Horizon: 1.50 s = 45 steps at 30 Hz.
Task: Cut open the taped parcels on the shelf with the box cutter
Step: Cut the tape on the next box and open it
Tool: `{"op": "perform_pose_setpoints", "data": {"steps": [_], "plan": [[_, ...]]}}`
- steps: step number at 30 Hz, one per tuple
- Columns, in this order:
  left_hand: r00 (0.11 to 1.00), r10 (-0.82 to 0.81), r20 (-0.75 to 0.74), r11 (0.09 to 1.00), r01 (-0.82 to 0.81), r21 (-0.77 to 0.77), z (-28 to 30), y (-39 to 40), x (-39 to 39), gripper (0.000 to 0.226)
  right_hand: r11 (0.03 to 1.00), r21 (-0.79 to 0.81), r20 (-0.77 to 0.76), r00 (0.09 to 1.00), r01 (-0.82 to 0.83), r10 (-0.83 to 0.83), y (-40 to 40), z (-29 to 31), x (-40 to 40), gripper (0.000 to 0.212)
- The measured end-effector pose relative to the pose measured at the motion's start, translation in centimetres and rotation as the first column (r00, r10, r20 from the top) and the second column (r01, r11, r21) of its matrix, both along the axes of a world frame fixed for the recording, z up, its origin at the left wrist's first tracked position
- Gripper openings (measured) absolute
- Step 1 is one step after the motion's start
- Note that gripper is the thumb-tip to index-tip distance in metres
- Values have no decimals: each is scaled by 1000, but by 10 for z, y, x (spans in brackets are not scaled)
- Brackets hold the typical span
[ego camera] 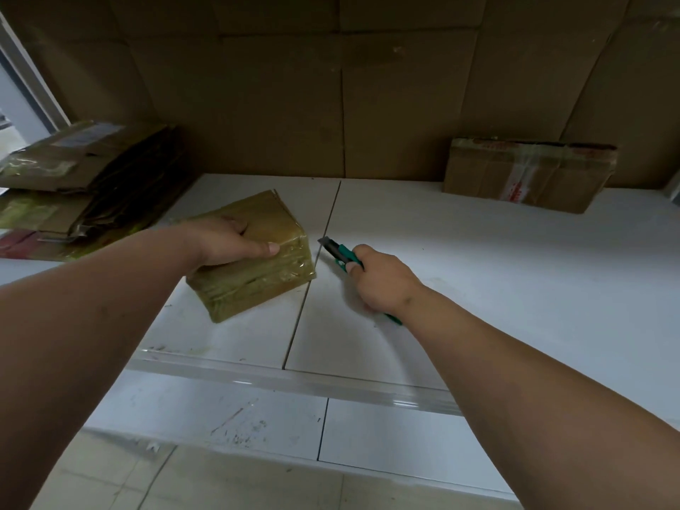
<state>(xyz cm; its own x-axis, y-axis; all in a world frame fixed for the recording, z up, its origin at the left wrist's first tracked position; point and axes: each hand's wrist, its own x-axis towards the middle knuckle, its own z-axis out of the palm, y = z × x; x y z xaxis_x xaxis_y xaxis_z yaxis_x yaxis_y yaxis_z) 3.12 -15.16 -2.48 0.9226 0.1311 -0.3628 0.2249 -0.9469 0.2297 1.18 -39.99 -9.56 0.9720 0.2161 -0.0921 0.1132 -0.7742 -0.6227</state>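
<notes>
A small brown parcel [265, 277] wrapped in glossy tape lies on the white shelf [460, 252], left of centre. My left hand [224, 241] grips its top, thumb along the near edge and fingers curled over the far side. My right hand [382, 281] holds a green box cutter [340, 254] just right of the parcel. The cutter's dark tip points up and left toward the parcel's right corner, a short gap away from it.
Another taped cardboard parcel [530, 174] stands at the back right against the cardboard wall [331, 86]. A stack of flattened, taped cartons [84, 178] fills the back left. A metal rail [294, 380] edges the shelf's front, with a lower shelf below.
</notes>
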Motion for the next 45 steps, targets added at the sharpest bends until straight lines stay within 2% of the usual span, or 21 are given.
{"op": "perform_pose_setpoints", "data": {"steps": [3, 5, 7, 9, 10, 14, 17, 20, 23, 30, 38, 45], "plan": [[999, 2, -41, 999, 0, 40, 6, -6, 0, 122, 915, 362, -316, 947, 180, -62, 10, 8, 0, 16], [1000, -1, -6, 985, 2, 172, 5, -8, 0, 126, 847, 452, -457, 888, 280, -50, 13, 12, -2, 20], [999, -25, 40, 937, 10, 348, -1, -11, 2, 125, 802, 501, -504, 863, 325, -35, 16, 14, -4, 22], [996, -67, 58, 918, 39, 395, -5, -14, 5, 120, 773, 532, -509, 860, 347, -36, 19, 15, -5, 22], [996, -77, 42, 933, 57, 356, -4, -14, 5, 117, 761, 542, -511, 859, 357, -40, 20, 15, -4, 22], [996, -58, -68, 998, 59, 5, 17, 5, -2, 107, 720, 564, -544, 838, 403, -43, 25, 12, 2, 22], [996, -36, -82, 992, 25, -126, 16, 19, -12, 101, 692, 575, -575, 817, 436, -37, 32, 8, 2, 23], [997, -47, -62, 988, 37, -150, -4, 21, -23, 97, 614, 610, -611, 791, 501, -38, 38, 3, 4, 20], [995, -96, -5, 991, 95, -99, -14, 21, -25, 98, 575, 621, -623, 780, 532, -49, 42, 2, 5, 12], [994, -111, -13, 992, 110, -61, -17, 23, -19, 98, 658, 569, -541, 827, 494, -154, 58, -2, 1, 11], [992, -123, -11, 992, 122, -44, -21, 24, -17, 94, 583, 613, -584, 803, 534, -122, 72, 7, -16, 16], [991, -137, -3, 990, 137, -38, -23, 28, -15, 97, 612, 574, -588, 794, 544, -154, 83, 10, -23, 24]]}}
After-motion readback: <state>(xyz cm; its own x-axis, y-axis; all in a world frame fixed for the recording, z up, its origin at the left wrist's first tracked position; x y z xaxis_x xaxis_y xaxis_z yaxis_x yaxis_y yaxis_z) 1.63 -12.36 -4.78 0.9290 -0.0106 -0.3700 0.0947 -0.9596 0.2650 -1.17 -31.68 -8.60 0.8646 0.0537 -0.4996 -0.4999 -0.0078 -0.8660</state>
